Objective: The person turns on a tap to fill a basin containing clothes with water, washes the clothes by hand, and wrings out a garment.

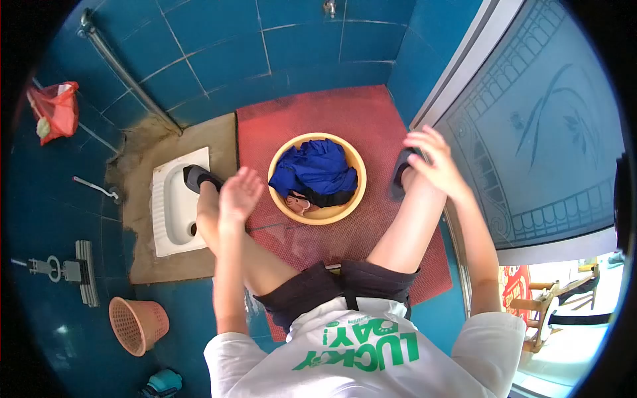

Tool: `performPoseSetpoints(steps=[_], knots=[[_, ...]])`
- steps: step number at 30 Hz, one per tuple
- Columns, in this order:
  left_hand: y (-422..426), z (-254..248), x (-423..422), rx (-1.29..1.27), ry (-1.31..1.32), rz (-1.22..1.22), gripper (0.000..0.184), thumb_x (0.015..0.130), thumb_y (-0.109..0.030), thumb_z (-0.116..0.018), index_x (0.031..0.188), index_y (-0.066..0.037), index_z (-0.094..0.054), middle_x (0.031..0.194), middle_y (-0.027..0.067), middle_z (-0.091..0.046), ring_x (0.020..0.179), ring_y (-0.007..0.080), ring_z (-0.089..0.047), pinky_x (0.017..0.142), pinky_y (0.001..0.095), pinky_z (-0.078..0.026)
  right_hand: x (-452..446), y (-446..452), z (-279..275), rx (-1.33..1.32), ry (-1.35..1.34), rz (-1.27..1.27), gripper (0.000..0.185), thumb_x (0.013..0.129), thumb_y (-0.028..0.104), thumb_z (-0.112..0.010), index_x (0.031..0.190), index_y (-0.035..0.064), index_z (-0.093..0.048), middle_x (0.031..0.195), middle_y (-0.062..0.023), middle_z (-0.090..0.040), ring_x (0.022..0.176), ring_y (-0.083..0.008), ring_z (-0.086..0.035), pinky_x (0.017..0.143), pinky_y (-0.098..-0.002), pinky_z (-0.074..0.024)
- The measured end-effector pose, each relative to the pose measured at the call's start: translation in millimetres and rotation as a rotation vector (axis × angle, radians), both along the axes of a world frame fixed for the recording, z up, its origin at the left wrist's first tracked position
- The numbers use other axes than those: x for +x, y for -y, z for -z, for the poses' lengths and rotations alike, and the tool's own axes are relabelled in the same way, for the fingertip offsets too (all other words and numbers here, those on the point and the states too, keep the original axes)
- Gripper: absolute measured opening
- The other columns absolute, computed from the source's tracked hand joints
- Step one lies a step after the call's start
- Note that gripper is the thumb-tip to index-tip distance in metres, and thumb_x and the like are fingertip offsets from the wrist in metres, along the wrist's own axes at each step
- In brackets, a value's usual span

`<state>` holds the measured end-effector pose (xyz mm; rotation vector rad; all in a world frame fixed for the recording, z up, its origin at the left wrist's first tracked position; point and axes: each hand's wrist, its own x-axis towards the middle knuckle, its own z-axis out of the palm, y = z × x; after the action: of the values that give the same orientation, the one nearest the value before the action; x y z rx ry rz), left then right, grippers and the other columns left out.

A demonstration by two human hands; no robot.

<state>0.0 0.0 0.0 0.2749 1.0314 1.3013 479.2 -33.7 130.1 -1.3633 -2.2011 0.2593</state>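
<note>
A yellow basin (362,174) stands on the red mat between my feet. Bunched in it are a dark blue garment (315,166), a black cloth (337,199) and a pinkish piece (298,205) at its near side. My left hand (241,194) is raised left of the basin, fingers stretched out and nothing in it. On the other side my right hand (434,161) hovers above my right foot and lower leg, its fingers apart and slightly curved. It holds nothing, and neither hand touches the basin.
A squat toilet (159,205) is set in the floor at left, my left foot over its edge. A peach wastebasket (139,325) and a mop (83,272) are near the left wall. A glass-panelled door (537,132) stands at right. The red mat (318,109) reaches the tiled wall.
</note>
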Motion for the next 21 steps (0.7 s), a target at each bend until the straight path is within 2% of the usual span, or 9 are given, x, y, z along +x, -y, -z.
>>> performPoseSetpoints(steps=[1, 2, 3, 5, 9, 13, 14, 16, 21], knots=[[5.6, -42.1, 19.8, 0.101, 0.155, 0.015, 0.047, 0.083, -0.027, -0.043, 0.123, -0.004, -0.041, 0.133, 0.0119, -0.036, 0.121, 0.0299, -0.033, 0.101, 0.0413, -0.024, -1.5, -6.8, -16.5, 0.089, -0.054, 0.039, 0.03, 0.075, 0.014, -0.057, 0.105, 0.0092, -0.057, 0.115, -0.0075, -0.053, 0.123, -0.0282, -0.031, 0.103, -0.0425, -0.0201], [-5.1, -61.3, -3.3, 0.17, 0.116, -0.025, 0.039, 0.083, -0.022, -0.042, 0.117, -0.004, -0.046, 0.126, 0.012, -0.044, 0.115, 0.0288, -0.041, 0.098, 0.0418, -0.03, -2.0, -13.9, -30.0, 0.174, -0.099, 0.077, 0.029, 0.076, 0.016, -0.058, 0.105, 0.0104, -0.057, 0.114, -0.0065, -0.054, 0.121, -0.029, -0.033, 0.101, -0.042, -0.0236], [45.1, -72.6, -6.9, 0.161, 0.199, -0.044, 0.034, 0.084, -0.018, -0.041, 0.115, -0.004, -0.046, 0.122, 0.0113, -0.047, 0.112, 0.0272, -0.044, 0.095, 0.0411, -0.034, 19.9, 25.0, -42.2, 0.166, -0.121, 0.119, 0.028, 0.077, 0.017, -0.058, 0.104, 0.0117, -0.058, 0.113, -0.0055, -0.055, 0.119, -0.0297, -0.035, 0.099, -0.0414, -0.0271], [37.6, -114.9, -37.3, 0.295, 0.139, -0.139, 0.029, 0.084, -0.014, -0.042, 0.111, -0.005, -0.046, 0.121, 0.0102, -0.048, 0.112, 0.0245, -0.044, 0.095, 0.0382, -0.035, 36.5, 12.4, -48.6, 0.187, -0.181, 0.171, 0.03, 0.078, 0.021, -0.059, 0.106, 0.011, -0.057, 0.114, -0.006, -0.054, 0.119, -0.0284, -0.036, 0.099, -0.0392, -0.0264], [21.9, -155.0, -81.1, 0.349, 0.054, -0.243, 0.03, 0.085, -0.015, -0.04, 0.112, -0.004, -0.047, 0.119, 0.0093, -0.05, 0.11, 0.0226, -0.046, 0.094, 0.0378, -0.036, 72.7, 10.9, -7.7, 0.034, -0.317, 0.286, 0.03, 0.081, 0.023, -0.057, 0.108, 0.01, -0.056, 0.115, -0.0066, -0.053, 0.118, -0.0256, -0.037, 0.099, -0.0375, -0.026], [10.4, -137.2, -83.2, 0.294, -0.006, -0.208, 0.03, 0.085, -0.017, -0.042, 0.112, -0.005, -0.048, 0.117, 0.0076, -0.052, 0.108, 0.0215, -0.048, 0.092, 0.0371, -0.036, 98.8, 27.4, 50.6, -0.406, -0.692, 0.4, 0.032, 0.084, 0.029, -0.053, 0.11, 0.0097, -0.055, 0.113, -0.0054, -0.054, 0.112, -0.0221, -0.044, 0.098, -0.0358, -0.0271], [5.6, -120.7, -83.2, 0.257, 0.005, -0.137, 0.03, 0.084, -0.018, -0.043, 0.111, -0.006, -0.049, 0.116, 0.0071, -0.052, 0.107, 0.0212, -0.048, 0.091, 0.0365, -0.037, 103.0, 30.5, 64.5, -0.415, -0.691, 0.4, 0.032, 0.084, 0.029, -0.053, 0.11, 0.0097, -0.055, 0.113, -0.0054, -0.054, 0.112, -0.0221, -0.044, 0.098, -0.0358, -0.0271], [-1.2, -89.0, -74.1, 0.164, -0.025, -0.041, 0.032, 0.083, -0.022, -0.046, 0.113, -0.008, -0.048, 0.114, 0.0057, -0.053, 0.103, 0.0198, -0.05, 0.088, 0.0343, -0.037, 111.2, 35.1, 92.5, -0.717, -0.802, 0.556, 0.036, 0.084, 0.033, -0.051, 0.112, 0.0102, -0.053, 0.111, -0.0049, -0.056, 0.108, -0.0197, -0.047, 0.093, -0.0342, -0.0309], [-19.1, -26.0, -46.9, -0.075, -0.256, 0.152, 0.033, 0.084, -0.024, -0.044, 0.114, -0.01, -0.046, 0.111, 0.0049, -0.054, 0.101, 0.0198, -0.051, 0.088, 0.0343, -0.037, 126.2, 22.3, 189.3, -1.069, -0.839, 0.534, 0.038, 0.088, 0.033, -0.041, 0.115, 0.0079, -0.05, 0.107, -0.0065, -0.057, 0.1, -0.0179, -0.052, 0.083, -0.0315, -0.0384]])
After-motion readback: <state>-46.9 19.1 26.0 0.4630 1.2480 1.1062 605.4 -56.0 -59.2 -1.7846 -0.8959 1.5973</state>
